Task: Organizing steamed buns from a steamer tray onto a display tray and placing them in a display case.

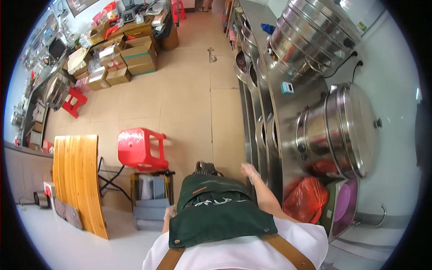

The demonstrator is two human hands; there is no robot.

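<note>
My right hand (250, 170), in a clear plastic glove, hangs beside the metal shelving with its fingers loosely extended. Nothing shows in it. Close by stands the stainless steel counter (287, 138) with shelves below. My left hand (171, 211), also in a clear glove, is at my left side, partly hidden by the green apron (219, 216). Its fingers cannot be made out. Nearest to it is a grey stepped plastic item (151, 204) in or against a dark-framed stand. A red plastic stool (141, 148) is just ahead on the left.
Two large steel steamers (337, 135) stand on the counter by a red plastic bag (305, 199). Metal pots (246, 65) fill the shelves. Left are a wooden board (76, 179) and cardboard boxes (138, 55). Tiled floor (189, 101) runs ahead; a person's feet (204, 9) show far off.
</note>
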